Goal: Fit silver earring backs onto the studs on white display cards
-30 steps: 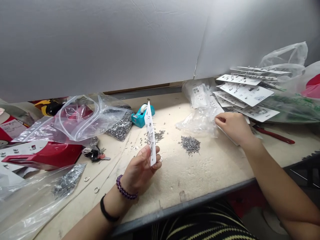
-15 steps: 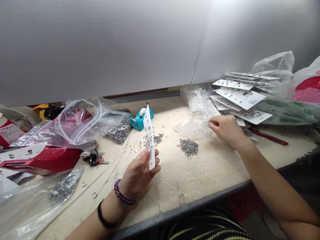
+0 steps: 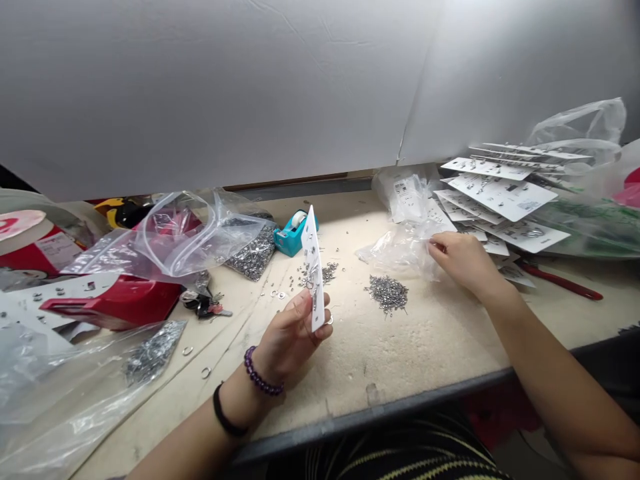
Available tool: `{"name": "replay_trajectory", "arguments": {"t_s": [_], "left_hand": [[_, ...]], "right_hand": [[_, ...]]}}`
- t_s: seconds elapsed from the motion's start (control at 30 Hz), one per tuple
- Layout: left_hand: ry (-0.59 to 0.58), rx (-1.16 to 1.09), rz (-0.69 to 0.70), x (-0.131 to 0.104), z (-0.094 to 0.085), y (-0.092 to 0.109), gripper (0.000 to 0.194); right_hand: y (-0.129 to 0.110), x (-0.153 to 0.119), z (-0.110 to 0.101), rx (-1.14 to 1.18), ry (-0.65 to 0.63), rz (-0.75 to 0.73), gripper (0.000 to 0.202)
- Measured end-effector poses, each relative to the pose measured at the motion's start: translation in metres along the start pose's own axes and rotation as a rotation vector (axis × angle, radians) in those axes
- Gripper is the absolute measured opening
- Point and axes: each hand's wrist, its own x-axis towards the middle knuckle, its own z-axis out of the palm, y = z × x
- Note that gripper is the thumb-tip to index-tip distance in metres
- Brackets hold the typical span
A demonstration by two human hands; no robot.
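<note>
My left hand (image 3: 295, 327) is closed round the lower end of a white jewelry card (image 3: 314, 270), which it holds upright and nearly edge-on. Small metal pieces, rings among them, are fixed to the card's left face. My right hand (image 3: 463, 261) has its fingertips pinched at the edge of a crumpled clear plastic bag (image 3: 400, 248); whether anything else is between them is hidden. Below that bag lies a heap of small silver studs (image 3: 388, 295). A smaller scatter of metal pieces (image 3: 329, 272) shows behind the card.
A teal tape dispenser (image 3: 291, 239) stands behind the card. Stacked jewelry cards (image 3: 505, 195) lean at the right, near a red-handled tool (image 3: 565, 281). At left are a red tape dispenser (image 3: 120, 305), keys (image 3: 205, 305), a zip bag of metal pieces (image 3: 253, 253) and another plastic bag (image 3: 100, 380).
The camera has turned slightly left, so the scene sits further right. Both hands keep nearly the same place over the table, the left still on the card.
</note>
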Motion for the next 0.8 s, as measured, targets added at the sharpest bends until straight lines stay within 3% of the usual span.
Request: {"name": "replay_trajectory", "arguments": {"t_s": [0.5, 0.8], "left_hand": [[-0.03, -0.026, -0.02, 0.0, -0.003, 0.001, 0.028], [-0.008, -0.007, -0.011, 0.0, -0.002, 0.0, 0.026]], "right_hand": [[0.005, -0.003, 0.009, 0.045, 0.021, 0.014, 0.018], [0.001, 0.005, 0.016, 0.257, -0.061, 0.038, 0.017]]}}
